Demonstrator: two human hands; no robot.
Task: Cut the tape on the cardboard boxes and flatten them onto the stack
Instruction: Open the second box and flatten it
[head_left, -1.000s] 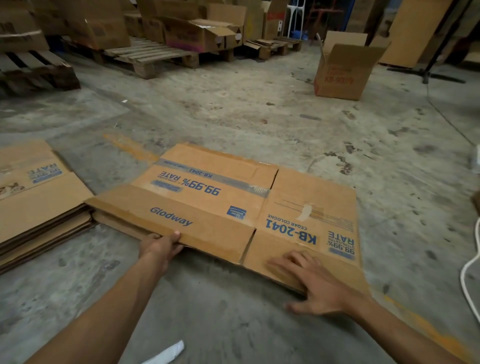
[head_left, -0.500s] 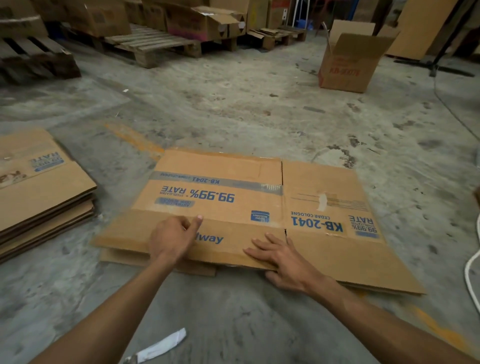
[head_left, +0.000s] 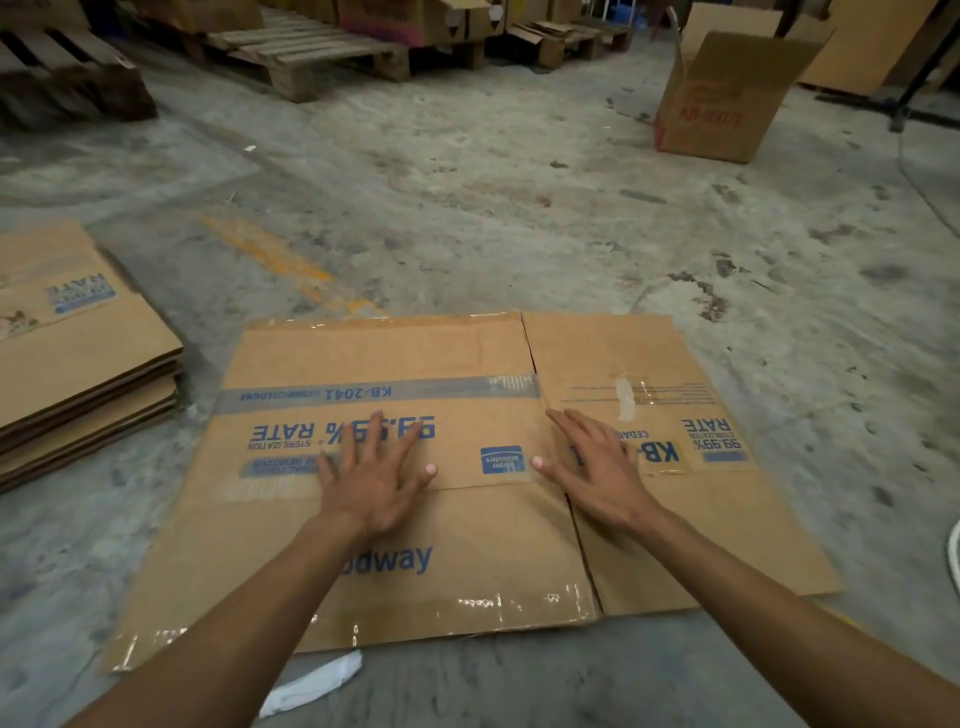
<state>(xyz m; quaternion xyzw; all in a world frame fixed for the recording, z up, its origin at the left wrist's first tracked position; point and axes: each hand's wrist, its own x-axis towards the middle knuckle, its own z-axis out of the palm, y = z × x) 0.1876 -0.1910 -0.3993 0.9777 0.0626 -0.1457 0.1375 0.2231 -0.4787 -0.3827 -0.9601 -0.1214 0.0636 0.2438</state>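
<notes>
You're pressing the flattened box at lower center with fingers splayed flat, and the stack is sitting at left, nearer your left hand than your right hand.

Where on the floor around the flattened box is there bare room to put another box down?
Widest bare concrete floor lies beyond the flattened box, bordered by the pallet and the open box. A narrower strip runs between the flattened box and the stack on the left. The near edge is tight: both hands press there, and a white scrap lies below.
</notes>
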